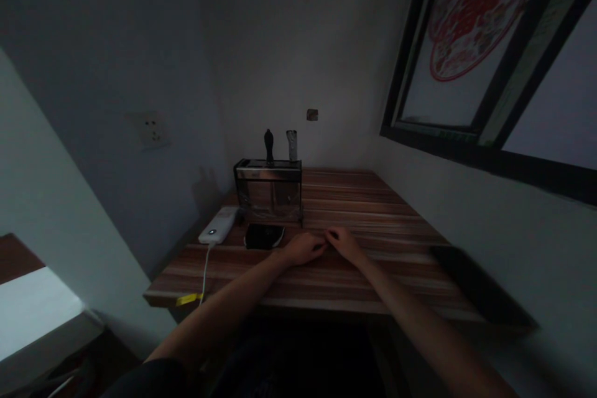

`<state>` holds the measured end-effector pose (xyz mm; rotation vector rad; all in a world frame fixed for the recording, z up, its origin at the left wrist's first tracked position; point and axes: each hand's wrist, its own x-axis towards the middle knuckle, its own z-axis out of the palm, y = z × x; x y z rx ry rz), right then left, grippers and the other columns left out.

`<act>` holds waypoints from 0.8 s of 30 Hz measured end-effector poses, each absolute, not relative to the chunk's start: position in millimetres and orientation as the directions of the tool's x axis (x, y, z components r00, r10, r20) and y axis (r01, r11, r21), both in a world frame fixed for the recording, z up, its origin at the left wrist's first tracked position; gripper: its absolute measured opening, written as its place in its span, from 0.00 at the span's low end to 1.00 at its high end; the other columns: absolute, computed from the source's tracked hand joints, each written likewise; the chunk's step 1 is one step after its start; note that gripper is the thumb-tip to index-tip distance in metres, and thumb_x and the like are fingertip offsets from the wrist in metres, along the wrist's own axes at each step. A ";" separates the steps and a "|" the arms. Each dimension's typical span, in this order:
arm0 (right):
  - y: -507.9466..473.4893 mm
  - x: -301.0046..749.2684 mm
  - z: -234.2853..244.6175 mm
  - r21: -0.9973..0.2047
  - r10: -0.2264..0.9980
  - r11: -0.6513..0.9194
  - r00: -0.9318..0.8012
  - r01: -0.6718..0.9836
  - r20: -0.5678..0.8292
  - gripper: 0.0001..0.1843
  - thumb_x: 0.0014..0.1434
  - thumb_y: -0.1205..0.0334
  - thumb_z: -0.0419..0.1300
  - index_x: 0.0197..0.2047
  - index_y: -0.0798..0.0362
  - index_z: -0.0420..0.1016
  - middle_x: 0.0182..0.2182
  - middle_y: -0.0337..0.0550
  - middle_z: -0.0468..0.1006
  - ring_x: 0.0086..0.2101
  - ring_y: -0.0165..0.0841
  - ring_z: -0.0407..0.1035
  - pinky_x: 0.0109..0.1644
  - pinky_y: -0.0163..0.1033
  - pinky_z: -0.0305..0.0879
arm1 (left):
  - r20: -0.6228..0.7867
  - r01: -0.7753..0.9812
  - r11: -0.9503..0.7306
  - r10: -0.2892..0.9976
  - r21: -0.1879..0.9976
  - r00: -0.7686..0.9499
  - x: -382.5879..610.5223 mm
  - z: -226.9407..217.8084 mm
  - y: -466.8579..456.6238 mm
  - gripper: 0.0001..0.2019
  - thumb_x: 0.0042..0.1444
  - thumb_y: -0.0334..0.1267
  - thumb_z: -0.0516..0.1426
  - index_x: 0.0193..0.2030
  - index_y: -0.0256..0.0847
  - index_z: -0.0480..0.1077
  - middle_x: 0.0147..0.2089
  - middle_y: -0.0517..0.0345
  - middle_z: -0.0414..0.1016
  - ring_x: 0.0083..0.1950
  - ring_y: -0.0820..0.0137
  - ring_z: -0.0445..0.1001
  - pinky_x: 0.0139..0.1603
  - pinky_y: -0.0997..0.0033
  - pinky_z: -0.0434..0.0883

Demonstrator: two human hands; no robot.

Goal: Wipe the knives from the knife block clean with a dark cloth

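Observation:
My left hand [305, 249] rests low over the striped wooden tabletop [345, 199], its fingers curled together. Close against it, my right hand [342, 240] has its thumb and fingers pinched. The fingertips of both hands meet or nearly meet; in the dim light I cannot make out anything between them. Just left of my left hand lies a small black flat item with pale side edges [263, 236]. Behind that stands a black-framed holder with clear sides [269, 193]. A black handle [269, 146] and a silvery grey handle [291, 145] stick up from its top.
A white box-shaped device [219, 226] with a white cable [205, 270] lies at the table's left. A yellow tag [189, 299] hangs by the front edge. A long dark flat object [480, 286] lies along the right wall. A socket [152, 129] is on the left wall.

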<state>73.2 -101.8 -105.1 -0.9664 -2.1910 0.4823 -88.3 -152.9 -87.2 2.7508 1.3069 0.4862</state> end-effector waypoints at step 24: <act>-97.5 80.6 -99.7 -0.504 0.737 0.672 -0.559 0.543 0.379 0.12 0.54 0.64 0.50 0.26 0.56 0.73 0.24 0.41 0.74 0.26 0.30 0.65 0.31 0.32 0.56 | 0.261 0.745 -0.652 0.750 0.138 0.608 -88.9 -80.9 -156.7 0.11 0.57 0.38 0.46 0.32 0.40 0.68 0.33 0.56 0.74 0.34 0.72 0.70 0.33 0.77 0.61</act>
